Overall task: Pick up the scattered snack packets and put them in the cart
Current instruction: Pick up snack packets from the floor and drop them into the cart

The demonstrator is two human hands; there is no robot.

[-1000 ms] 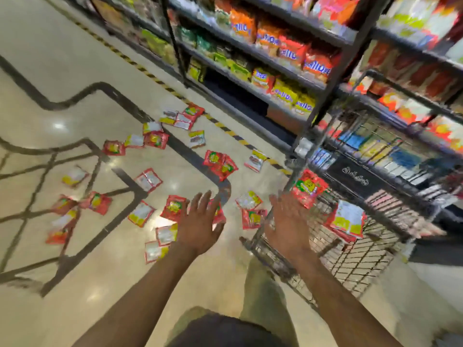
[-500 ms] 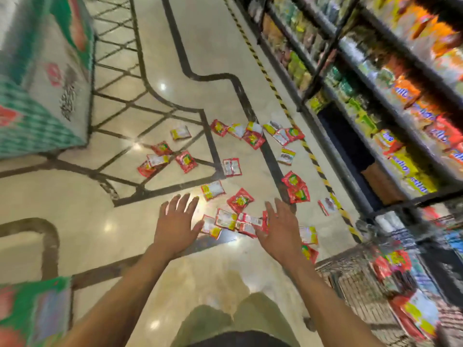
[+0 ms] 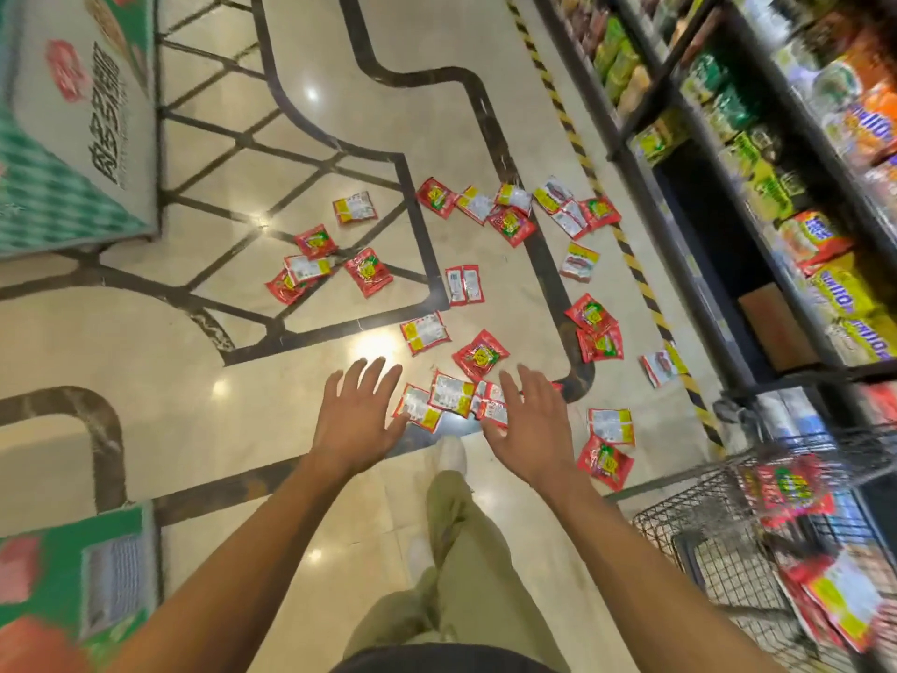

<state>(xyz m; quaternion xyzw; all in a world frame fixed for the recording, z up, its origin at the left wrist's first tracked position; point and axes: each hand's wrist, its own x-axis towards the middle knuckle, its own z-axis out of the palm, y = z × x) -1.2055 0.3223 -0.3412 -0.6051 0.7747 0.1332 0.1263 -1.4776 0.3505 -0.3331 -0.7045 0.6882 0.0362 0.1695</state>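
Observation:
Several red, white and yellow snack packets (image 3: 480,356) lie scattered over the shiny floor ahead of me. A small overlapping pile of packets (image 3: 444,398) sits between my hands. My left hand (image 3: 359,415) is open, fingers spread, just left of that pile. My right hand (image 3: 531,420) is open too, hovering over the pile's right edge and hiding part of it. Neither hand holds anything. The wire cart (image 3: 718,522) stands at the lower right with a few packets (image 3: 791,488) inside it.
Stocked shelves (image 3: 757,153) run along the right, behind a yellow-black floor stripe (image 3: 631,259). A green and white display box (image 3: 73,119) stands at the upper left, another green box (image 3: 73,575) at the lower left. My leg and white shoe (image 3: 451,454) are below the pile.
My view has swung left from the cart to the floor. Both hands, empty and open, have moved away from the cart and out over the nearest pile of packets.

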